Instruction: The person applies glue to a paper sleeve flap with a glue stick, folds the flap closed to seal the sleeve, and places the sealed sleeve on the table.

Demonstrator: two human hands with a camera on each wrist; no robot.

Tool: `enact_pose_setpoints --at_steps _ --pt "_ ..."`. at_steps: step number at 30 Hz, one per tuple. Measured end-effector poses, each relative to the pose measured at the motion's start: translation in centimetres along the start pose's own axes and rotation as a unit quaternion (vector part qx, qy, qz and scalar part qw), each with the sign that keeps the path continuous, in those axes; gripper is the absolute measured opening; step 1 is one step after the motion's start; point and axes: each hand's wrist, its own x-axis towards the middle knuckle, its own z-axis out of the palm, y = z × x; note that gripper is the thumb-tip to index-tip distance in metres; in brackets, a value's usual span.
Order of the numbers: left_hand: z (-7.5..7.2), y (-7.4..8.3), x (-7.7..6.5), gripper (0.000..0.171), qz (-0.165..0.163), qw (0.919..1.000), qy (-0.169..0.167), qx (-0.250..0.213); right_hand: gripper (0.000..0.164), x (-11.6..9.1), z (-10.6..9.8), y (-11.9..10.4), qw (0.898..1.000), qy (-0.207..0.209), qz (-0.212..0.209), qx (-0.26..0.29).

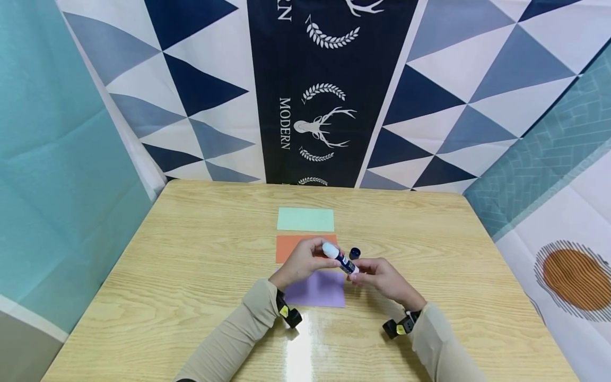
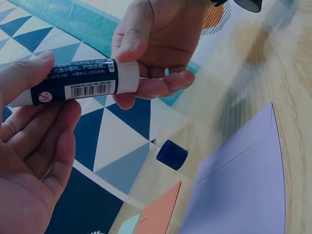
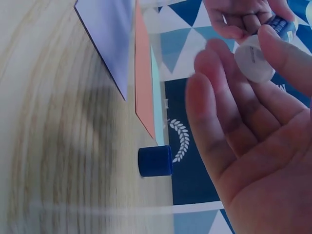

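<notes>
An uncapped glue stick (image 1: 347,262) with a dark blue label and white ends is held in the air by both hands, tilted in the head view. My left hand (image 1: 303,261) pinches its upper end between thumb and fingers. At the opposite end, the thumb and fingers of my right hand (image 1: 385,279) pinch the white base (image 3: 253,61). The barcode on the label (image 2: 90,80) faces the left wrist camera. Just beyond the right fingers, the dark blue cap (image 1: 355,253) stands on the table. Below the hands lies a purple envelope (image 1: 319,292), partly covered by them.
Beyond the purple envelope lie an orange rectangle (image 1: 288,245), partly behind my left hand, and a pale green rectangle (image 1: 305,219) farther back. All rest in a column on the wooden table (image 1: 200,249). A patterned cloth (image 1: 210,95) hangs past the table's far edge.
</notes>
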Motion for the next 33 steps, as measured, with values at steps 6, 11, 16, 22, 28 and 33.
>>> enact_pose_setpoints --at_steps 6,11,16,22,28,33 --pt "0.8 -0.2 0.0 0.024 0.001 0.9983 0.056 0.012 0.024 0.1 1.2 -0.5 0.982 0.149 -0.019 -0.111" --pt "1.1 0.0 -0.1 0.027 -0.011 0.9975 0.069 -0.008 0.026 0.2 1.4 -0.6 0.983 0.147 -0.028 -0.109" --pt "0.7 0.1 -0.1 0.028 -0.012 0.9984 0.041 -0.037 0.031 0.0 0.3 -0.5 0.999 0.021 -0.022 -0.016" --pt "0.4 0.3 -0.1 0.025 -0.015 0.9985 0.034 -0.041 0.029 -0.4 -0.2 -0.7 0.999 0.011 -0.038 0.01" --pt "0.9 0.4 -0.1 0.024 -0.012 0.9984 0.044 -0.034 0.024 -0.4 0.7 -0.9 0.991 0.117 -0.028 -0.056" --pt "1.2 0.2 -0.2 0.026 -0.017 0.998 0.047 -0.04 0.027 -0.3 0.9 -0.7 0.992 0.107 -0.029 -0.053"
